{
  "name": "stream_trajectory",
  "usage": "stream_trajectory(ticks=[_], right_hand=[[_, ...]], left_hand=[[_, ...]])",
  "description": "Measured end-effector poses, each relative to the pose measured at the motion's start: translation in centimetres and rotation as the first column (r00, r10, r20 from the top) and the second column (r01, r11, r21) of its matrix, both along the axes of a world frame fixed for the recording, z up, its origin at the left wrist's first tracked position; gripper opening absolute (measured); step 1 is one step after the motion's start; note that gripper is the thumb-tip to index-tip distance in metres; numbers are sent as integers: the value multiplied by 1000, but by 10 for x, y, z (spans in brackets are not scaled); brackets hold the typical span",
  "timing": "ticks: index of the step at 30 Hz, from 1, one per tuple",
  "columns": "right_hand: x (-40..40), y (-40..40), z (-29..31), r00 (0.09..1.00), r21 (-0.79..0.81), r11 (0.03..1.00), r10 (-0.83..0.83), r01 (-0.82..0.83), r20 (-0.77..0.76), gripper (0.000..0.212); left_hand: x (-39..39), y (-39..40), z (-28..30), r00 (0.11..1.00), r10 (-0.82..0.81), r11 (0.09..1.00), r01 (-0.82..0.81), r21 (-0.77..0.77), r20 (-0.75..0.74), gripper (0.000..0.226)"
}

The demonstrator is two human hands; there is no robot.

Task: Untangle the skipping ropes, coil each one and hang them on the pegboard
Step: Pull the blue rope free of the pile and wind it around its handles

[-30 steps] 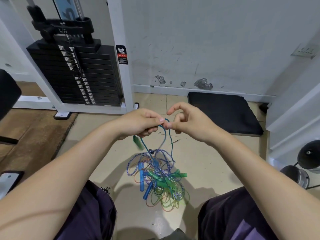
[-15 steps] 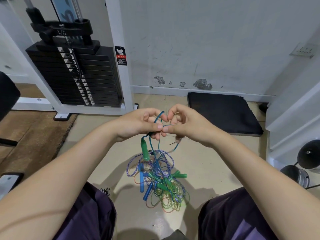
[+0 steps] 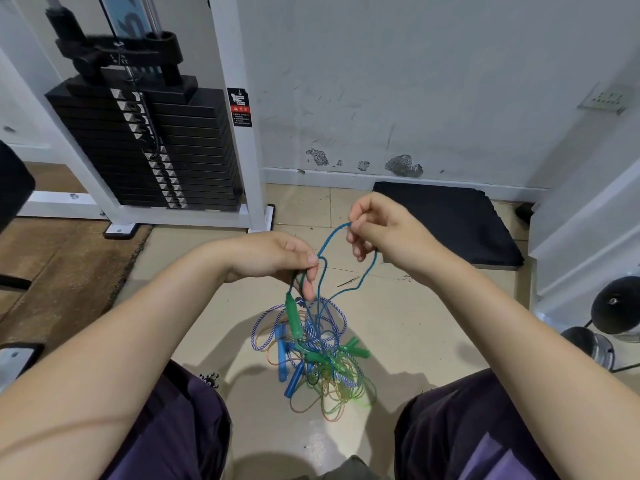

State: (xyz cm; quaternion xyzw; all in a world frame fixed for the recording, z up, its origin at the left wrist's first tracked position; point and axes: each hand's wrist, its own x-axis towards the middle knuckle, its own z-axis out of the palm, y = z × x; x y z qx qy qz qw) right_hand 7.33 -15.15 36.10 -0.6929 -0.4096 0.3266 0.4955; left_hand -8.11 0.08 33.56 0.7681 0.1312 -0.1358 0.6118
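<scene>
Head view: blue rope lifted out of the tangle.
Left hand (image 3: 277, 259) pinches strands above a green handle (image 3: 293, 317); right hand (image 3: 384, 230) pinches the blue rope (image 3: 363, 275); tangle (image 3: 318, 355) on floor. Pulling apart risks tightening knots.

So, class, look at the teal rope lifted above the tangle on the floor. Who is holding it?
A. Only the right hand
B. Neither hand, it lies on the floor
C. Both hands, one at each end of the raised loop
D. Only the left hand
C: the right hand pinches the teal rope at the loop's top, and the left hand grips strands lower down, above the tangle.
</scene>
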Motion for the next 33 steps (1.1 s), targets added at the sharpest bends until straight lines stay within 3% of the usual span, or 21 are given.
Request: stream_trajectory(ticks=[3,6,11,13,16,19,22,25,28,33], right_hand=[[-1,0,0,984,19,997,80,-78,-156,20],[-3,1,-3,976,56,989,142,-134,-165,34],[1,2,-3,958,-100,990,125,-102,258,26],[4,2,-2,936,-128,986,145,-108,321,14],[2,2,-1,949,-8,998,58,-58,309,8],[5,3,-2,973,147,988,-70,38,220,7],[10,1,-6,992,56,998,-41,34,121,6],[11,-1,-10,1000,-36,999,29,-29,0,17],[8,0,-13,990,-44,991,123,-126,-66,35],[1,4,-13,969,-132,977,186,-166,160,27]], left_hand=[[4,-3,4,982,144,983,-128,-129,122,25],[7,-7,7,962,211,956,-166,-241,176,21],[6,0,4,970,183,983,-181,-27,162,18],[4,5,3,977,160,987,-159,-23,141,17],[1,9,1,994,69,998,-69,-6,83,17],[-2,8,-4,999,-42,984,45,172,-19,18],[-1,7,-8,998,68,955,-68,288,11,18],[2,5,-5,973,184,964,-207,168,139,17],[4,-2,0,964,200,976,-212,54,175,17],[6,-7,-1,970,178,979,-191,72,163,24]])
